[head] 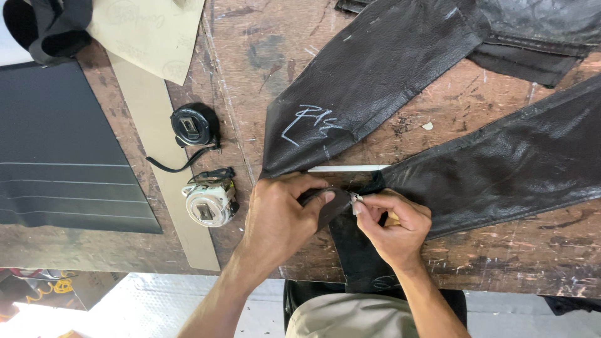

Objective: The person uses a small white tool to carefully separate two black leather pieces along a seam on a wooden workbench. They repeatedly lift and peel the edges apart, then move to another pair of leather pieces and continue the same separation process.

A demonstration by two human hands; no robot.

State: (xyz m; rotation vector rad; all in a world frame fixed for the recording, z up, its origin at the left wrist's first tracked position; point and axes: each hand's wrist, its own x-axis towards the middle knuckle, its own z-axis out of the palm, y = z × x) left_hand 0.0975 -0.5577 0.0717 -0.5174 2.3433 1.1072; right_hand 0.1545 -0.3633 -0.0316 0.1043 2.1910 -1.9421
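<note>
Both hands worked at the near edge of the worktop (pixel 263 56), about mid-width. Left hand (pixel 275 219) was curled, thumb and fingers pinching a folded end of a dark leather strip (pixel 335 209). Right hand (pixel 391 228) was pressed together, fingertips pinching a small pale piece (pixel 356 200) right against that folded end; couldn't tell what the piece was. The strip hung over the near edge between the wrists. A long leather panel (pixel 501 169) ran from the hands toward the right edge, touching the strip area. Second leather panel (pixel 369 75) with white chalk marks lay just behind the hands, angled to the far right corner. White stick (pixel 347 168) sat between the two panels. Left of the hands: white tape measure (pixel 210 203), black tape measure (pixel 194 125) behind it, both on a tan card strip (pixel 163 181). Dark ribbed sheet (pixel 62 150) covered the left edge.
</note>
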